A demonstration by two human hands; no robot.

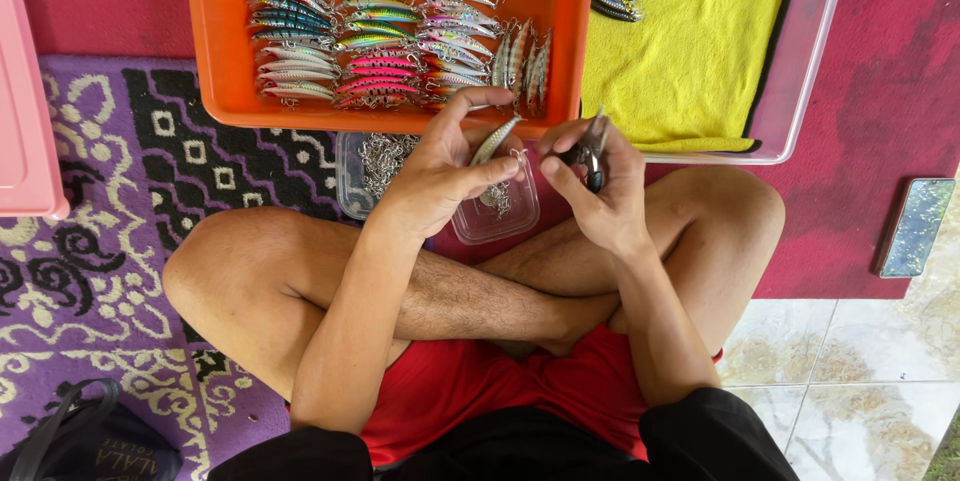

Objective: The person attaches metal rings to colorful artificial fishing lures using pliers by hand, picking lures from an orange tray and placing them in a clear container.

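Seemingly left hand pinches lure, right hand grips pliers

The orange plastic tray of painted fishing lures runs off the top edge, as does the yellow towel. A pink plastic bin is cropped at left. The right hand hides most of its small metal pliers; the hooks in the clear tubs blur together.
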